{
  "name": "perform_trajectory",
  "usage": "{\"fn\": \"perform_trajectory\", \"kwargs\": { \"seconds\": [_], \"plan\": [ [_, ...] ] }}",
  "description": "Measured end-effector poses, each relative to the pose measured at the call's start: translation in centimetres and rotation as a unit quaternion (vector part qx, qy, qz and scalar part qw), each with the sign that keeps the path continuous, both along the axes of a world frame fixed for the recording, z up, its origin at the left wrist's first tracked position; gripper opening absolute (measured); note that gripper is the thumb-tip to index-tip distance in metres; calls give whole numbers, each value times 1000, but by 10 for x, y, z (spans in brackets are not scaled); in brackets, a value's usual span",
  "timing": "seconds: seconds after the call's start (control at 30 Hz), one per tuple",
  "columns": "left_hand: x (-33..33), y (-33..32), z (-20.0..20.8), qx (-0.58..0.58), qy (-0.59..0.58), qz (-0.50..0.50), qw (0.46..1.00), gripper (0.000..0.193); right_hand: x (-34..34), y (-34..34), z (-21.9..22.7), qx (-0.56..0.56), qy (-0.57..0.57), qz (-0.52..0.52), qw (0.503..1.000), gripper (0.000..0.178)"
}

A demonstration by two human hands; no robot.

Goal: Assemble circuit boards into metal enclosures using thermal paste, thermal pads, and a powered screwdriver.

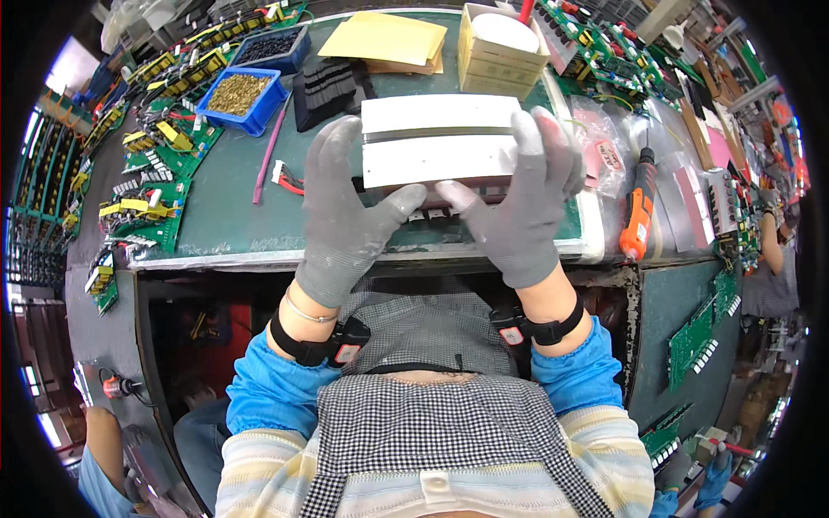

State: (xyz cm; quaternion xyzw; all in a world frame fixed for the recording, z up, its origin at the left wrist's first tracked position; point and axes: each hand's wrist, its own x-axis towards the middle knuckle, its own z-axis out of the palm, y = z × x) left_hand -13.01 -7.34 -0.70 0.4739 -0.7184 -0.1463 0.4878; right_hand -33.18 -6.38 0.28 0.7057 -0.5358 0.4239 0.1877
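Between my two gloved hands is a silvery white metal block (439,159), long and boxy, with a dark groove running along its length. My left hand (345,207) grips its left end, thumb along the near lower edge. On the right end, my right hand (527,194) holds it with the fingers over the far side and the thumb beneath the near edge. Dark parts with pale pieces show under the block, too hidden to name. Just left of my left hand lie red and black wires (287,179) with a white connector.
A blue bin (278,105) of brass-coloured screws and a bin of black parts stand back left, near a purple stick (271,151). Yellow envelopes (384,39) and a carton (499,65) are behind. An orange electric screwdriver (639,207) lies right. Green circuit boards (155,211) line both sides.
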Motion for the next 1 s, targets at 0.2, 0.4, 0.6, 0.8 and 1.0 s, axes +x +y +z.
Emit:
{"fn": "perform_trajectory", "kwargs": {
  "seconds": [0.2, 0.4, 0.6, 0.8, 1.0],
  "plan": [
    [12, -1, -2, 16, 5, -15, 1000, 76, -62, 7, -9, 1, -57, -38, 998, 83],
    [32, 3, 11, 45, 21, -48, 998, 74, -134, 22, 51, 253, -178, -35, 950, 28],
    [42, 1, 11, 84, 45, -38, 995, 67, -170, -30, 31, 412, 42, 30, 910, 25],
    [54, 2, 7, 109, 64, -51, 991, 62, -191, -52, 25, 515, -22, 50, 856, 28],
    [56, 1, 17, 117, 81, -66, 988, 62, -200, -59, 26, 525, -55, 79, 846, 24]
  ]
}}
